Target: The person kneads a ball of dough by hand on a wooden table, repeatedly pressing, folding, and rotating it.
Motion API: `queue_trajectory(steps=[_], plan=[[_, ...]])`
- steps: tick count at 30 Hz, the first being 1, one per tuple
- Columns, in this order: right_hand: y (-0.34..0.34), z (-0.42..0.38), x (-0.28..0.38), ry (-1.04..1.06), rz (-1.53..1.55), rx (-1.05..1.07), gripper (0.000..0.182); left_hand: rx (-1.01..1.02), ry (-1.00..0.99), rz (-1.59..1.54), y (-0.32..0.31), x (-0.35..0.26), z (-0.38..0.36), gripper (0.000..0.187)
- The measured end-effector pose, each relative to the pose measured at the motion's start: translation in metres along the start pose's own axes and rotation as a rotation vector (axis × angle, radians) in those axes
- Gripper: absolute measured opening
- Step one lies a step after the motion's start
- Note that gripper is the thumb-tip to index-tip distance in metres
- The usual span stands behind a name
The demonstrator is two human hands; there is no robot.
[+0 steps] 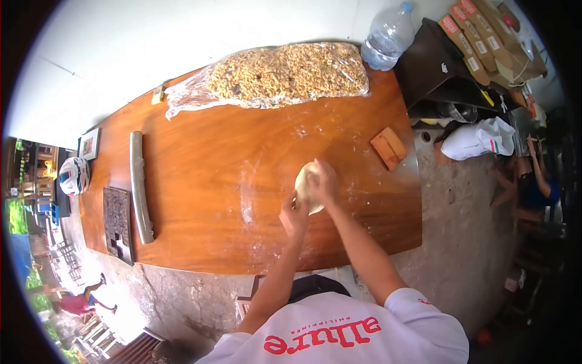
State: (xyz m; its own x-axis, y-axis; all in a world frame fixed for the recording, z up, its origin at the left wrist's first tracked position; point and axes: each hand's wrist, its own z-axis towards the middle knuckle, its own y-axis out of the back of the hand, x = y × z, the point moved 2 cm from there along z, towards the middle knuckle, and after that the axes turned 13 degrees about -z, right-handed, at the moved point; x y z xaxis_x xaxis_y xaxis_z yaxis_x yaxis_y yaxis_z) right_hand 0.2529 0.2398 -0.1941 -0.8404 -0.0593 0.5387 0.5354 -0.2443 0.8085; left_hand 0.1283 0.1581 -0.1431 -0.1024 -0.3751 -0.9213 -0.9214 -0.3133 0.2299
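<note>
While our two hands meet at the bench (200,151), we hold one piece of dough (302,181) right of its middle, long axis roughly away from us. Our left hand (294,213) pinches its near-left edge; our right hand (325,182) grips its right side. We count one filled bag (291,74) and one long tube (140,188).

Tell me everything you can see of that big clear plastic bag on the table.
The long, clear plastic bag lies flat on the glossy brown wooden table, along its far edge by the white wall. The film looks thin and wrinkled. Small golden-brown pieces, with a few darker spots, fill most of it; what they are, I can't tell. Its left end is loose and crumpled. The right end sits beside a clear bottle with a blue cap.
</note>
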Motion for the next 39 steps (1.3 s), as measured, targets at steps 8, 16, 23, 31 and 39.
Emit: queue_trajectory(steps=[8,16,23,31,39], plan=[[0.066,-0.147,0.099,0.34,-0.069,0.056,0.054,0.024,-0.327,-0.239,0.056,0.011,0.011,0.041],[0.053,-0.155,0.087,0.12,-0.077,-0.042,0.04,0.355,-0.492,-0.131,0.068,0.053,-0.051,0.034],[0.032,-0.162,0.059,0.204,-0.179,0.065,0.045,0.4,-0.759,0.226,0.065,0.075,-0.04,0.047],[-0.027,0.066,0.038,0.025,-0.369,-0.01,0.045,0.058,-0.571,0.423,-0.019,-0.004,0.149,0.046],[-0.056,0.156,-0.005,-0.09,0.408,-0.058,0.028,0.175,-0.349,-0.133,-0.017,-0.012,0.151,0.046]])
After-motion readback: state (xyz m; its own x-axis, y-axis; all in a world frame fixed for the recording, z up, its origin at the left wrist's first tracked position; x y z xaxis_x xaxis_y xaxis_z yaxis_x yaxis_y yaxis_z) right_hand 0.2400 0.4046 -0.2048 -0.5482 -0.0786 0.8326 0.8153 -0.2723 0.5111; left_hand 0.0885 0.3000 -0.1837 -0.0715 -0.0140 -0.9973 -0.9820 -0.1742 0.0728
